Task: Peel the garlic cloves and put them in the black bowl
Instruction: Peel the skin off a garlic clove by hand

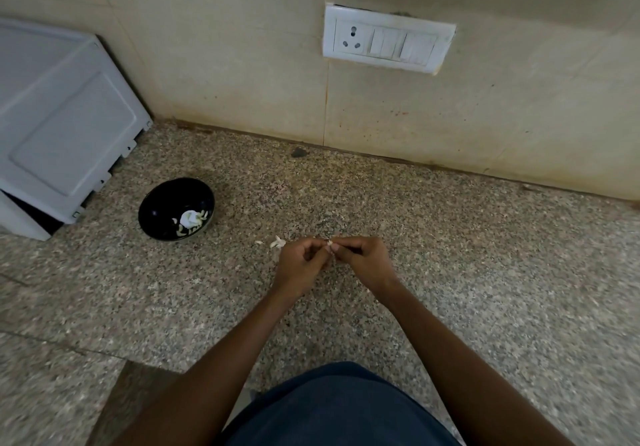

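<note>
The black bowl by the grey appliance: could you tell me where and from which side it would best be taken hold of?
Grip the black bowl by its rim on the near right side, coming from above. It stands upright and open on the counter, so the rim is free all round, but the grey appliance crowds its far left. A thumb inside and fingers outside would probably do, keeping clear of the garlic lying in it.

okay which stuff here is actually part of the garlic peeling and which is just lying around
In use: garlic clove pinched between left hand and right hand; black bowl; peel scraps.

Lying about: white appliance; wall socket; dark speck.
</note>
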